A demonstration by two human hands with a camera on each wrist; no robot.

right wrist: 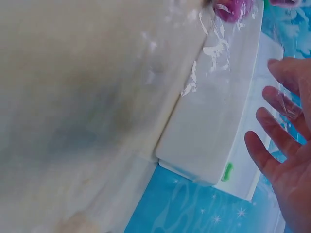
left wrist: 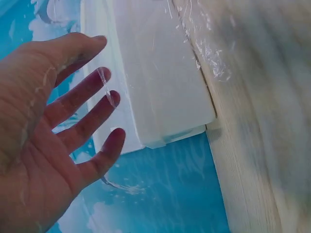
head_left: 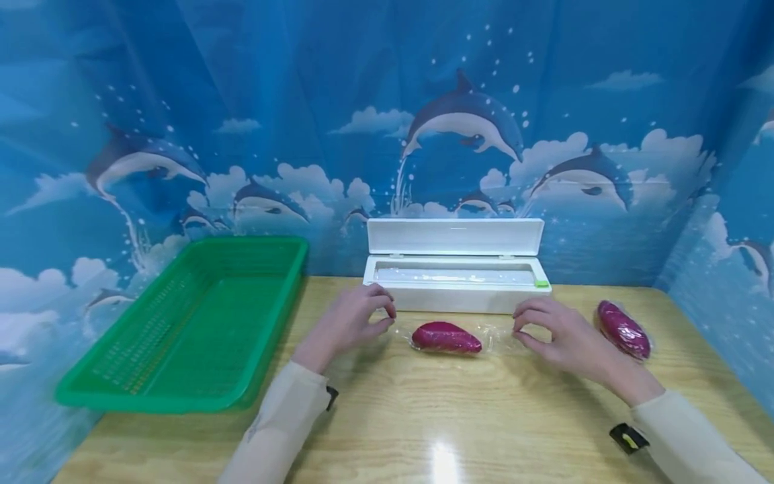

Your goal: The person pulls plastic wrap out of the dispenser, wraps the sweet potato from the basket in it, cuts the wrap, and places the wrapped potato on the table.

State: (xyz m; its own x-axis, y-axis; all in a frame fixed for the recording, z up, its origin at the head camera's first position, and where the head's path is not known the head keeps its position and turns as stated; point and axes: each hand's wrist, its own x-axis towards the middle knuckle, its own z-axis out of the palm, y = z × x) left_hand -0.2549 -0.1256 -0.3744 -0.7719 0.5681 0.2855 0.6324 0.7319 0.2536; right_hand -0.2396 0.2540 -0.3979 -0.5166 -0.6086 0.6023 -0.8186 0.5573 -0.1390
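Note:
A purple sweet potato (head_left: 446, 337) lies on the wooden table in clear plastic wrap (head_left: 496, 336), which sticks out past both its ends. My left hand (head_left: 357, 319) pinches the wrap's left end between thumb and forefinger; its other fingers are spread in the left wrist view. At the opposite end, my right hand (head_left: 559, 333) pinches the wrap the same way. Just behind the potato stands a white plastic wrap dispenser (head_left: 447, 300), lid (head_left: 453, 236) raised, with a roll of film inside and a green cutter slide (head_left: 541, 284) at its right end.
To the left, a green plastic basket (head_left: 266, 363) sits at an angle on the table (head_left: 387, 430). A second wrapped sweet potato (head_left: 625, 331) lies right of my right hand. A blue dolphin-print curtain (head_left: 338, 87) closes off the back and sides.

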